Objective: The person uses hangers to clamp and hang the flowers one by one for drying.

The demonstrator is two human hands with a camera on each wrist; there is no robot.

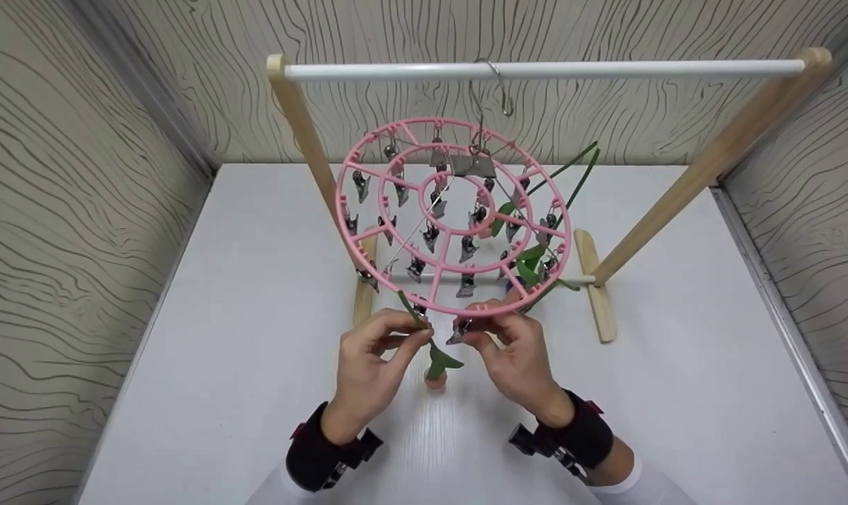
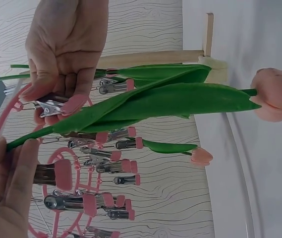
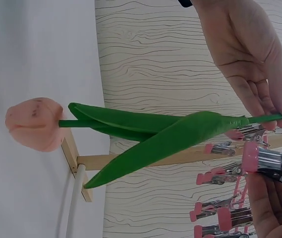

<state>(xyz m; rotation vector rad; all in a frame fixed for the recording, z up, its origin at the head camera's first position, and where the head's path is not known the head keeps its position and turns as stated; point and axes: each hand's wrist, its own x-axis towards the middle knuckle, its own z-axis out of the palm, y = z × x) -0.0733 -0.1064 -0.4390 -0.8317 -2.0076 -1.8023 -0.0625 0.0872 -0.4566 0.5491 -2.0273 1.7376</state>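
Note:
My left hand (image 1: pixel 374 365) pinches the green stem of an artificial tulip (image 2: pixel 170 101) between thumb and fingers. The tulip hangs bloom down, and its pink bloom (image 3: pixel 35 124) shows large in the right wrist view. Beside it, my right hand (image 1: pixel 522 358) grips a metal clip (image 3: pixel 269 162) with pink tips at the near rim of a round pink hanger (image 1: pixel 434 308). The stem is close to this clip; whether they touch I cannot tell. In the left wrist view, the clip (image 2: pixel 54 106) sits between the right thumb and fingers.
The hanger hooks over a white bar (image 1: pixel 606 69) on a wooden stand (image 1: pixel 704 168). Several other clips (image 1: pixel 468 284) dangle from its rings. Further tulips hang on the right side, one with green leaves (image 1: pixel 529 265), another with a small pink bloom (image 2: pixel 201 156). A white tabletop (image 1: pixel 206 351) lies below.

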